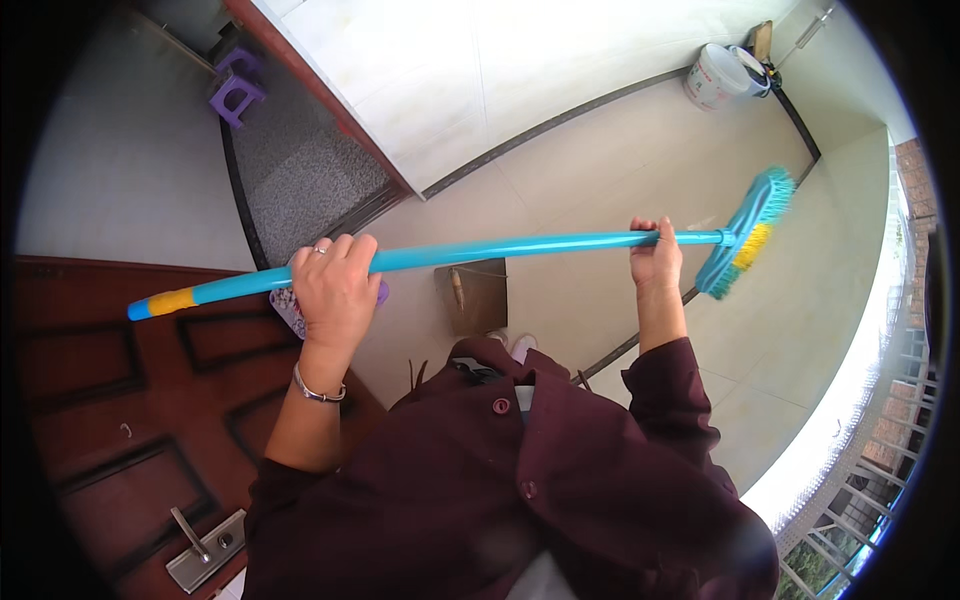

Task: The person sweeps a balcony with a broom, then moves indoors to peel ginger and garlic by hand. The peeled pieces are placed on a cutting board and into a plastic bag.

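A broom with a turquoise handle [495,248] spans the view sideways, held up across my front. My left hand [335,289] grips the handle toward its yellow and blue end at the left. Farther right, my right hand [657,253] holds the same handle close to the broom head [745,234]. The head has turquoise and yellow bristles, which face right, off the floor. Below the handle, a brown dustpan-like thing [480,296] with a wooden-looking handle lies near my shoes [523,348].
A brown panelled door [161,390] with a metal lever handle stands at the left. Purple stools [237,94] are beyond the doorway. White buckets [711,77] sit in the far right corner. A barred window [862,495] runs along the right.
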`<state>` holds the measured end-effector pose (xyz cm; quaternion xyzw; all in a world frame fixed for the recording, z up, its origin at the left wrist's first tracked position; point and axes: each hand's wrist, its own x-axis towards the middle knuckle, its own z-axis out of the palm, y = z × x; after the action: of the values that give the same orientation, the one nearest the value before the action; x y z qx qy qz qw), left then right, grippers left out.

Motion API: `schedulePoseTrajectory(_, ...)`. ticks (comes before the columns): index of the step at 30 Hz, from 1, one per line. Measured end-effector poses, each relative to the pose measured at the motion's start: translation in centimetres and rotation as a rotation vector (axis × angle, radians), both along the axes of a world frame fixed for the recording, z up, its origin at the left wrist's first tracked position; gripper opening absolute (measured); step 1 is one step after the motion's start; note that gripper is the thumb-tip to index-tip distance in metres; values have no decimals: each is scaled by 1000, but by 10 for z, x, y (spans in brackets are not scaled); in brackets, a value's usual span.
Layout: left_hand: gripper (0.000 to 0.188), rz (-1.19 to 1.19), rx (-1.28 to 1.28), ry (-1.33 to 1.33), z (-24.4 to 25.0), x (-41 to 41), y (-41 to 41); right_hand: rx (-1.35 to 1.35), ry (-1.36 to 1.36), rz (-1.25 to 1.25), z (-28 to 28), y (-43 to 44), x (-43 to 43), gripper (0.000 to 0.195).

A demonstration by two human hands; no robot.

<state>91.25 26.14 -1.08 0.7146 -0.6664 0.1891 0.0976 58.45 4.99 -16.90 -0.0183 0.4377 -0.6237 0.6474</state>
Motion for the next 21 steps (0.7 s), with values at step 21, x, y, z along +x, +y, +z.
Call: schedulePoseTrajectory(21, 17, -218, -34, -223, 44, 119, -47, 376, -204, 64, -101, 18, 243, 21)
